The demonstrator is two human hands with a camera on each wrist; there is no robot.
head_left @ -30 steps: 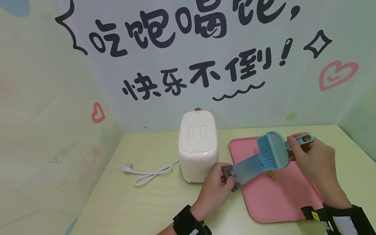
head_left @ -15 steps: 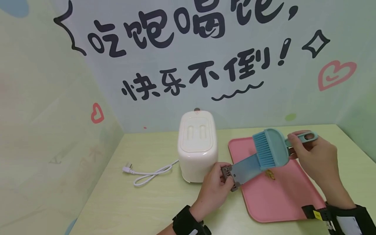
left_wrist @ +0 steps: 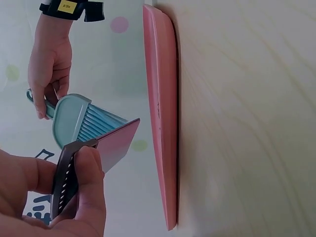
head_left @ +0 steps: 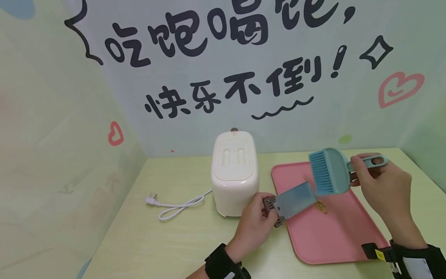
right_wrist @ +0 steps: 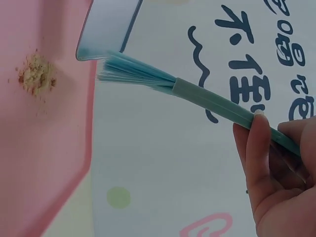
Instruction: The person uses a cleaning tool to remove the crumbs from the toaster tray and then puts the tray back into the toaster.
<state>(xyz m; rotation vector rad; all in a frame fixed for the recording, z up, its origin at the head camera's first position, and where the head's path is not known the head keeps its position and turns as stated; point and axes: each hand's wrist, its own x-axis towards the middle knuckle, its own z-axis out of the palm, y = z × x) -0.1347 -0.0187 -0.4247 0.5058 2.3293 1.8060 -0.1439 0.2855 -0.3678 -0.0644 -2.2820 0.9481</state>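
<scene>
My left hand (head_left: 255, 223) pinches the slotted end of a flat metal crumb tray (head_left: 295, 200), between thumb and fingers. The plate tilts over the pink tray (head_left: 334, 240), its free end pointing right. With my right hand (head_left: 388, 190) I grip the handle of a light-blue brush (head_left: 335, 170). In the right wrist view the brush's bristles (right_wrist: 131, 69) meet the plate's free end. A small heap of crumbs (right_wrist: 37, 76) lies on the pink tray below that end.
A white toaster (head_left: 235, 170) with a lid stands left of the pink tray, close behind my left hand. Its coiled white cord (head_left: 184, 205) and plug lie on the table to the left. A printed wall (head_left: 296, 131) rises behind.
The brush, in my right hand, has swept along the plate to the right, from over its surface to its free end. My left hand and the plate have hardly moved.
</scene>
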